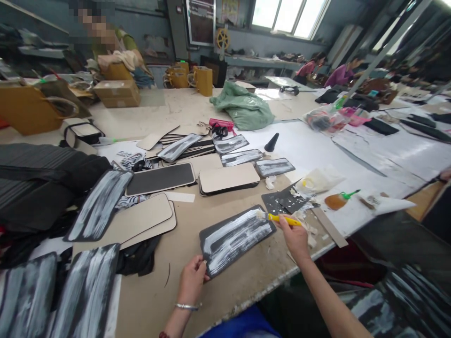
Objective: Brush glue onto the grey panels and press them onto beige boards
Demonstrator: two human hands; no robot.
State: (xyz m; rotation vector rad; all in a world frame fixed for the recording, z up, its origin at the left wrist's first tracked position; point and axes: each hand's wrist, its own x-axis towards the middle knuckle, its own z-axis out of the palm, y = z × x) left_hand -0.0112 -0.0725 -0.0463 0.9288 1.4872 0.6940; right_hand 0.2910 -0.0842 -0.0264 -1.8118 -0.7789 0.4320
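A dark rectangular panel (236, 241) with rounded corners lies on the brown board before me, streaked with a wet-looking white coating. My left hand (192, 280) pinches its near left corner between thumb and fingers. In my right hand (295, 238) is a yellow-handled brush (286, 219), its bristles touching the panel's far right end. Beyond the brush lies a dark sheet (282, 199) spattered with white. Farther back is a stack of beige-faced panels (229, 178), and beside it a black panel (160, 179) with a pale border.
Coated panels (84, 291) lie at the left, near a dark bag (45, 183). An orange bottle (335, 202) with a green nozzle and a flat strip (329, 227) are at the right. A black cone (272, 142) and a green plastic bag (243, 105) stand farther back. Other people work in the background.
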